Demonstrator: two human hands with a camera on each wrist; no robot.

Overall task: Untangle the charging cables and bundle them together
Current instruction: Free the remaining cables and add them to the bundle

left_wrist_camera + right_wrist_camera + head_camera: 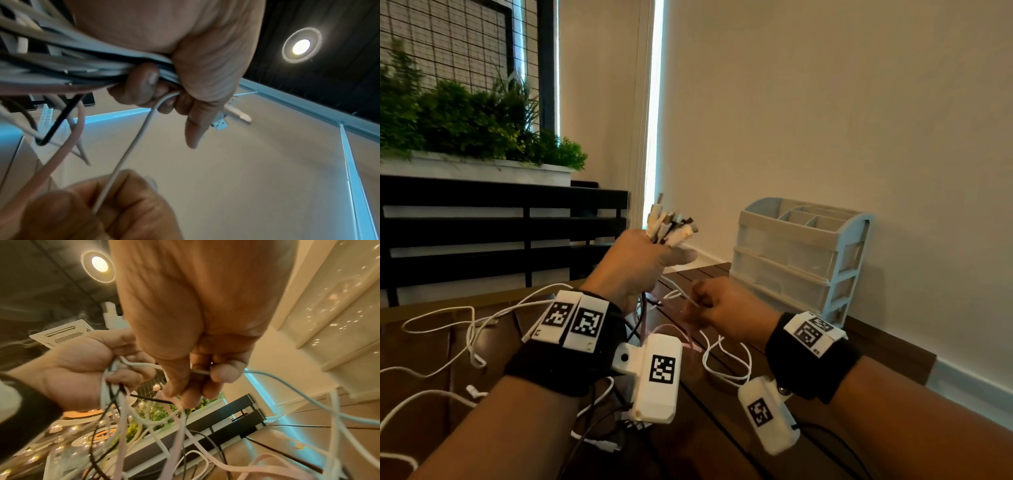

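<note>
Near the centre of the head view the left hand (635,265) is raised, fist wrapped around a bunch of charging cables (671,226) whose plug ends fan out above it, the cords trailing down over the wooden table (726,442). Just lower right, the right hand (717,310) pinches one white cable (131,149), apparently near its end. A drawer organiser (803,253) stands at the right against the wall.

The left hand (635,265) is raised, fingers curled in a tight fist with the index finger straight. The right hand (717,308) sits lower and just beside it, thumb and fingers pinched together. Both forearms reach forward, wrists wearing black bands.
</note>
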